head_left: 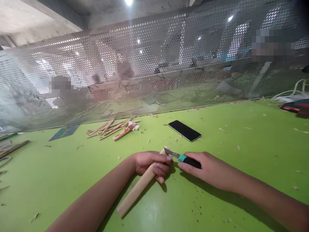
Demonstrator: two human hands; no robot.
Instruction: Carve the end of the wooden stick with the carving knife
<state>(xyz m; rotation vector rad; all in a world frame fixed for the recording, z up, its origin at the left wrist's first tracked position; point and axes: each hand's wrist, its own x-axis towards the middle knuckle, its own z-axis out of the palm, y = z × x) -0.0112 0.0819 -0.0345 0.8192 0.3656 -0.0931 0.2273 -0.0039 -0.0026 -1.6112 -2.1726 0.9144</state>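
Note:
My left hand is closed around a pale round wooden stick near its far end. The stick slants from the lower left up to the right. My right hand grips a utility knife by its black and teal handle. The knife's blade points left, and its tip meets or lies just over the stick's far end, beyond the left fingers; whether it cuts into the wood I cannot tell.
A black phone lies beyond my hands on the green table. Carved wooden sticks are piled behind my left hand. A perforated metal screen borders the back. Wood shavings are scattered about; a cable lies at far right.

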